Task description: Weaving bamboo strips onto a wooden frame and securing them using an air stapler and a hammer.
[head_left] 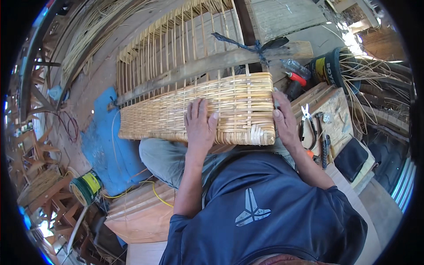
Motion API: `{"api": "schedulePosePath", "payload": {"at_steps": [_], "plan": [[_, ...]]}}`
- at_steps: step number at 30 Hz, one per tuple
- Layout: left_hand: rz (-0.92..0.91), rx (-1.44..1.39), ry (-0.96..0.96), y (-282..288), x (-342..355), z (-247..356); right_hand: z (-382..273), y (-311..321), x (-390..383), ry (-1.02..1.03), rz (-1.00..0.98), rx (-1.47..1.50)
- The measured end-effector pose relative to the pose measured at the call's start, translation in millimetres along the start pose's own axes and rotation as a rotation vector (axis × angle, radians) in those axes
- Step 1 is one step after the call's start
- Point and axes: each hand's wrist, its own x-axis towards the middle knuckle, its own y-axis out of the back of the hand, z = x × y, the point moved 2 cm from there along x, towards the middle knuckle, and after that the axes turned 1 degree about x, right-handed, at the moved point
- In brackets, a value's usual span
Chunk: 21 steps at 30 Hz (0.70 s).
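While a green bucket (86,187) (contents unclear) stands at the far left, the woven cane panel (154,114) lies over the person's legs (160,160), its woven band running left to right. The left hand (201,126) rests on that band, fingers extended, grasping nothing; the right hand (286,121), nearer the wrapped corner (260,134), curls loosely at the right end, any grip unclear. Beyond, a dark bucket (332,68) holds loose cane strips (370,80).

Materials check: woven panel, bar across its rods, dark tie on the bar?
Woven panel: likely rattan or similar cane; narrow, tan, slightly glossy strips, apparently unpainted.
Bar: looks like raw wood; grey-brown, matte, weathered surface.
Dark tie: thin, creased, knotted strip; probably plastic sheeting, though cloth or rubber can't be ruled out.
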Motion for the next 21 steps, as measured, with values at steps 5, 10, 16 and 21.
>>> {"api": "schedulePosePath", "payload": {"at_steps": [5, 10, 16, 21], "plan": [[0.039, 0.196, 0.118, 3, 36, -72, 22, 13, 14, -0.069, 0.103, 0.058], [0.038, 0.366, 0.157, 15, 61, -154, 11, -2, 41, -0.209, 0.038, 0.223], [-0.030, 0.315, -0.159, 20, 75, -165, 11, -8, 46, -0.180, 0.132, 0.225], [-0.027, 0.245, 0.043, 9, 90, -166, 12, -2, 47, -0.195, 0.115, 0.188]]}}
